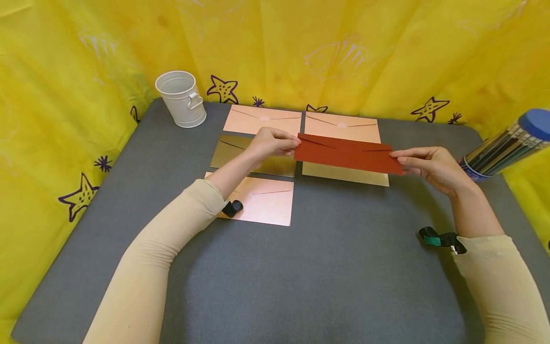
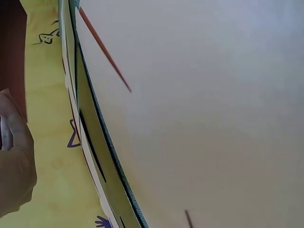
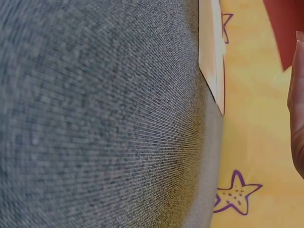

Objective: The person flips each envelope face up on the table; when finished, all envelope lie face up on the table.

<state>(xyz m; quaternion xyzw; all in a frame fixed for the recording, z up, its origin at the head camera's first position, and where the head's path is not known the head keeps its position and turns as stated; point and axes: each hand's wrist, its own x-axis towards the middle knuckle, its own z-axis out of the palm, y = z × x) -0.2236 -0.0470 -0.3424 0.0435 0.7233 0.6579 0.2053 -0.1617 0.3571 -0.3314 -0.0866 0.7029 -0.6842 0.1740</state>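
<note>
A red envelope (image 1: pixel 348 152) is held up above the table, its pointed flap at the top. My left hand (image 1: pixel 271 144) pinches its left end between thumb and fingers. At the other end, my right hand (image 1: pixel 436 167) pinches the right edge. Below the red envelope lies a cream envelope (image 1: pixel 343 173), mostly covered from view. Behind it is a peach envelope (image 1: pixel 339 125). On the left side, another peach envelope (image 1: pixel 262 122), a gold envelope (image 1: pixel 229 155) and a pale pink envelope (image 1: pixel 266 205) lie in a column, the lower two partly hidden by my left arm.
A white metal bucket (image 1: pixel 182 101) stands at the back left corner. Along the right edge, a container of pencils (image 1: pixel 500 148) with a blue lid leans outward. The grey table (image 1: pixel 326 277) meets a yellow curtain (image 1: pixel 275 52) behind and at the sides.
</note>
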